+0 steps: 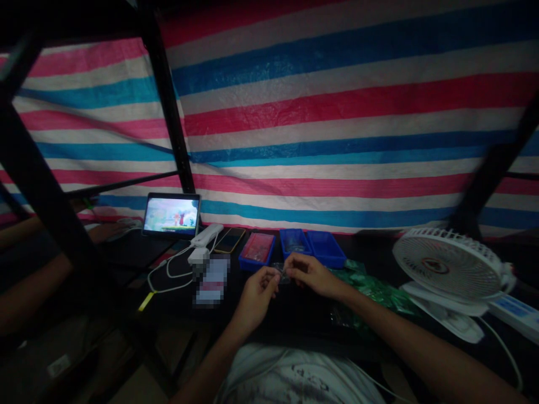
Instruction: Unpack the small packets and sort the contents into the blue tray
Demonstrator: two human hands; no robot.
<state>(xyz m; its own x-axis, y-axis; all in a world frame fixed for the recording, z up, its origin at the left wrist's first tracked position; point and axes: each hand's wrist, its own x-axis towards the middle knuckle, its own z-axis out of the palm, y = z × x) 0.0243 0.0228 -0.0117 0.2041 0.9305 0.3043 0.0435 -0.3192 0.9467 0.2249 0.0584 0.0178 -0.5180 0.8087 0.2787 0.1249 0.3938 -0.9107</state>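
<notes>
My left hand (256, 297) and my right hand (311, 275) meet above a dark table (303, 320), their fingertips pinching a small clear plastic piece (283, 272). Its exact shape is too small to tell. Just beyond my hands stand three blue plastic trays: one (256, 253) holds a reddish packet, the middle one (295, 242) holds something clear, and the third (326, 249) lies to the right. A heap of green packets (370, 292) lies to the right of my right hand.
A tablet (171, 215) plays a cartoon at the back left, near a white charger (206, 234), a phone (229, 240), cables and a blurred paper (211, 282). A white fan (448, 264) and a power strip (516, 314) stand right. A co-worker's arm (101, 231) shows behind a black metal frame (166, 101).
</notes>
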